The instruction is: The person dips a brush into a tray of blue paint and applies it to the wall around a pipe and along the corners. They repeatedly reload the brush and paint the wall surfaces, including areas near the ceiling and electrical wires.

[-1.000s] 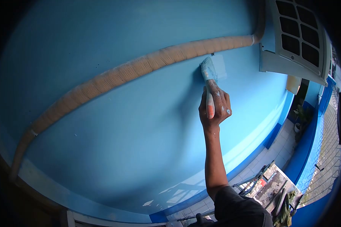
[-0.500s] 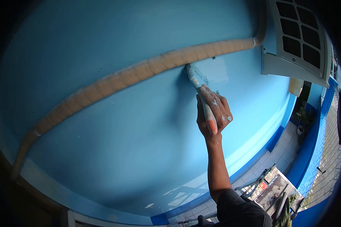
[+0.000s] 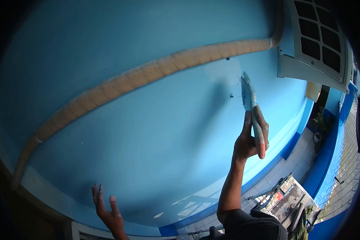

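My right hand (image 3: 253, 134) grips a paintbrush (image 3: 248, 91) by its handle, which ends in an orange tip. Its paint-coated bristles point upward, apart from the light blue wall (image 3: 160, 120) as far as I can tell. Splashes of paint mark the fingers. Low on the left, my left hand (image 3: 108, 210) is raised, fingers apart and holding nothing. Above both hands a tan wrapped pipe (image 3: 156, 72) runs across the wall. Two small dark spots show on the wall near the brush.
At upper right an air-conditioner outdoor unit (image 3: 314, 44) sticks out from the wall. Below right stands a paint-stained platform (image 3: 288, 202) with tools and cloth on it, over a tiled floor (image 3: 298, 166). A wire fence (image 3: 346, 156) runs along the far right.
My right hand has drawn the brush away from the wall under the pipe, moving right and slightly down. My left hand has come into view at lower left.
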Motion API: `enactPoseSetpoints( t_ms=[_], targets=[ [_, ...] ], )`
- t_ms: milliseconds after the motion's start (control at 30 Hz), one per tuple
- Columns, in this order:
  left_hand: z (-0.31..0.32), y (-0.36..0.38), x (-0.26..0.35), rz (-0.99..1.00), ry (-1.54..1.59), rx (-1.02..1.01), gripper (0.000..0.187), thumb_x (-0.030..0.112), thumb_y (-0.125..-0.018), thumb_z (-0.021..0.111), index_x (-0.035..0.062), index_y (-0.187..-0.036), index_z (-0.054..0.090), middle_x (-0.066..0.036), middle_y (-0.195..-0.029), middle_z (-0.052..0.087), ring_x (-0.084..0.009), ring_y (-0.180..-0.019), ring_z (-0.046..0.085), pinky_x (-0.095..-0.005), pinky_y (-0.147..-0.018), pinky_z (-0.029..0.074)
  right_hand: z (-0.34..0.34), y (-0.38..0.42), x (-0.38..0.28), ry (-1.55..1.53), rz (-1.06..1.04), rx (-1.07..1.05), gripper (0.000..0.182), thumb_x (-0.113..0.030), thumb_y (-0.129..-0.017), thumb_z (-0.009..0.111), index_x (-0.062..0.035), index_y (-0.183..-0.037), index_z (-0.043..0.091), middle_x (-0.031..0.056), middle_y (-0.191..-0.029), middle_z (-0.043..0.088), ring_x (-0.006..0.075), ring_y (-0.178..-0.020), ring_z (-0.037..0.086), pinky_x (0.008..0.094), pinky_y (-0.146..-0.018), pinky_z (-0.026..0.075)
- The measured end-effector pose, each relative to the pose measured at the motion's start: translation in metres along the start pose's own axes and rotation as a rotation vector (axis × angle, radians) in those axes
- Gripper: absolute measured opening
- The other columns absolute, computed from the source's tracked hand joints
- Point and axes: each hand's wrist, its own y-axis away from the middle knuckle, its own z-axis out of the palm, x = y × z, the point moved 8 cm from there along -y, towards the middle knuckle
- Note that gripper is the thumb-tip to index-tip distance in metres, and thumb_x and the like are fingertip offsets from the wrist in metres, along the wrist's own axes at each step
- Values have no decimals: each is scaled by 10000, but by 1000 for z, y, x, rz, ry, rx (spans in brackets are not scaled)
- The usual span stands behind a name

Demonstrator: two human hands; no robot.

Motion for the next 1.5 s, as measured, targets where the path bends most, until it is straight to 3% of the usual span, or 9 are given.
enactPoseSetpoints(
  t_ms=[167,300,433,567,767,933,1033,1167,1500],
  targets=[
    [-50,-78,67,249,-79,187,494,356,-983,486,57,-1376,504,-153,-1499,407,-376,-1432,291,-577,-1128,282,10,-8,98,16,33,112,200,7,-853,709,62,-1045,689,160,-1040,712,229,-881,694,346,-828,570],
    [-57,-115,110,429,-184,287,552,408,-981,493,80,-1422,454,-146,-1516,379,-359,-1436,284,-585,-1144,264,28,-10,69,2,-258,-244,220,-17,-798,761,-54,-1013,737,98,-978,737,223,-858,702,326,-762,556],
    [-50,-139,128,414,-116,300,550,395,-964,533,117,-1432,451,-135,-1528,360,-358,-1445,260,-610,-1144,256,11,-21,59,-104,-69,-485,262,-7,-761,774,-105,-1003,749,81,-971,740,207,-854,709,338,-782,570],
    [-42,-150,164,553,-152,338,563,397,-956,548,117,-1434,449,-130,-1530,362,-359,-1445,262,-608,-1147,252,16,-33,55,-42,-224,-262,255,-19,-793,755,-115,-1029,745,71,-983,740,202,-880,708,339,-777,572],
    [-31,-159,174,633,-182,350,560,392,-951,561,107,-1424,464,-136,-1523,374,-373,-1441,266,-610,-1149,238,34,6,-10,-245,-202,-473,236,11,-719,781,-54,-939,731,97,-924,742,220,-831,695,303,-733,554],
    [-19,-165,171,660,-229,272,541,370,-972,541,104,-1434,447,-140,-1531,361,-371,-1443,262,-596,-1151,244,4,39,27,28,36,-9,244,35,-807,733,-7,-1044,695,151,-1040,712,256,-856,696,341,-765,564],
    [-14,-165,171,660,-240,251,537,353,-974,542,99,-1436,442,-151,-1521,374,-370,-1438,275,-586,-1153,248,7,50,23,209,-145,17,247,48,-792,731,1,-1031,685,150,-994,723,280,-840,696,353,-760,561],
    [-13,-165,169,668,-233,263,532,337,-975,541,98,-1439,436,-155,-1511,388,-366,-1434,289,-583,-1153,250,18,80,13,123,-248,-283,250,21,-747,764,-46,-986,733,120,-941,742,265,-879,706,330,-798,567],
    [-9,-167,165,681,-283,348,505,293,-980,543,127,-1444,435,-119,-1502,412,-348,-1425,315,-577,-1154,259,12,78,64,249,-289,-216,297,34,-735,735,-91,-1004,741,83,-978,743,247,-889,706,321,-781,580]
  ],
)
